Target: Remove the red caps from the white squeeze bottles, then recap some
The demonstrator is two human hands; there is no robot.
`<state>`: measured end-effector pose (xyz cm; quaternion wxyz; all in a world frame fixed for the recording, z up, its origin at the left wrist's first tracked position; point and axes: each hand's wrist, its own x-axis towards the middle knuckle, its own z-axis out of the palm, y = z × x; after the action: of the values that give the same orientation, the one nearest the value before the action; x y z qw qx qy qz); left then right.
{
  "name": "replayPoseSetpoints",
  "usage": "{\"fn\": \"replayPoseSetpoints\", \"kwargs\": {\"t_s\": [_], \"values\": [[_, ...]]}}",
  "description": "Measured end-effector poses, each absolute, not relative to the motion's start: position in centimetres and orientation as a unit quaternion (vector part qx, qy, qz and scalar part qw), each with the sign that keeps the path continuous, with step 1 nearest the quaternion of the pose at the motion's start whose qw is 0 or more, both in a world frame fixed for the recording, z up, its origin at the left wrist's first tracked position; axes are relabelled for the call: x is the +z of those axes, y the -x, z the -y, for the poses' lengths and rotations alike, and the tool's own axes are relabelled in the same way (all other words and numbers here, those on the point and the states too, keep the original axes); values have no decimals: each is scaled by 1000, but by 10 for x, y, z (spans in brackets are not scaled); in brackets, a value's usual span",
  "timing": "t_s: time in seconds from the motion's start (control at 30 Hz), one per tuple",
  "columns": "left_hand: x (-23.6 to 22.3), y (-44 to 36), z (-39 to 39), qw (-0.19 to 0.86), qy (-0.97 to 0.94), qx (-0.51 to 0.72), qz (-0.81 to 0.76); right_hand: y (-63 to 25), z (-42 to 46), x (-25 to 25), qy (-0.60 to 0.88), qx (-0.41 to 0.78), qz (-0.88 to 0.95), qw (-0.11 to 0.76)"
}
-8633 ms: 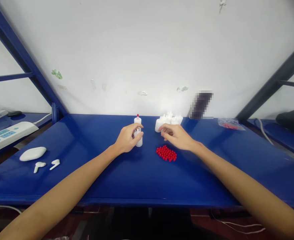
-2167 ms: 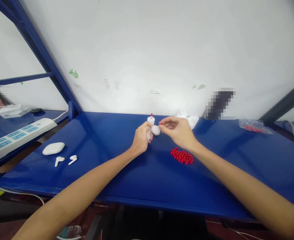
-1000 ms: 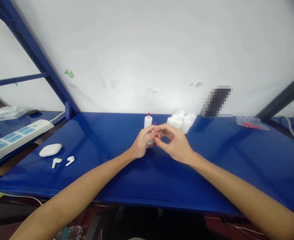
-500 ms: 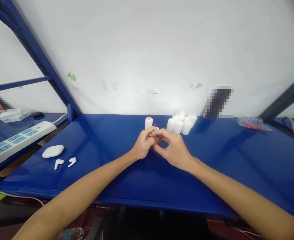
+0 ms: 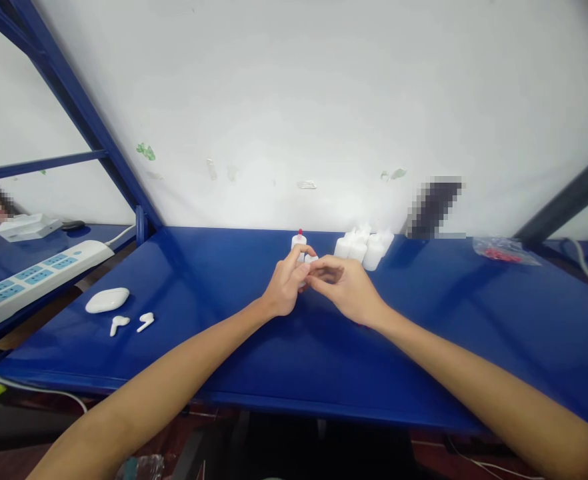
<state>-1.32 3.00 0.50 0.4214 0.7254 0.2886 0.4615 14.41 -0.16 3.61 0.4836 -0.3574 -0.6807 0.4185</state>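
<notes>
My left hand is closed around a small white plastic bottle, of which only part shows above the thumb and index finger. The fingertips of my right hand come together in a pinch against the left fingers, beside this bottle. What the right fingers pinch is hidden. Just behind my left hand stands another white bottle with a red tip, upright and partly covered by the hand. A group of several white bottles stands further right, beyond my right hand.
A clear bag with red pieces lies at the right on the blue table. To the left are a white earbud case, two earbuds and a power strip. A pixelated dark object leans against the wall.
The red tip seen between my hands no longer shows; a white bottle part is visible there now. My right fingers have closed from a rounder, wider curl into a tighter pinch.
</notes>
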Motion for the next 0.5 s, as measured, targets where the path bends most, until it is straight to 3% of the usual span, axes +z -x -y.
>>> {"fn": "replayPoseSetpoints", "kwargs": {"t_s": [0.17, 0.23, 0.33, 0.5], "values": [[2, 21, -40, 350, -705, 481, -387, -160, -23, 56, 446, 223, 698, 514], [2, 23, -40, 322, -733, 458, -386, -162, -35, 60, 471, 159, 731, 467], [3, 24, -37, 280, -786, 417, -361, -157, -50, 56, 498, 124, 762, 395], [3, 22, -34, 302, -787, 407, -351, -154, -61, 46, 520, 125, 762, 365]]}}
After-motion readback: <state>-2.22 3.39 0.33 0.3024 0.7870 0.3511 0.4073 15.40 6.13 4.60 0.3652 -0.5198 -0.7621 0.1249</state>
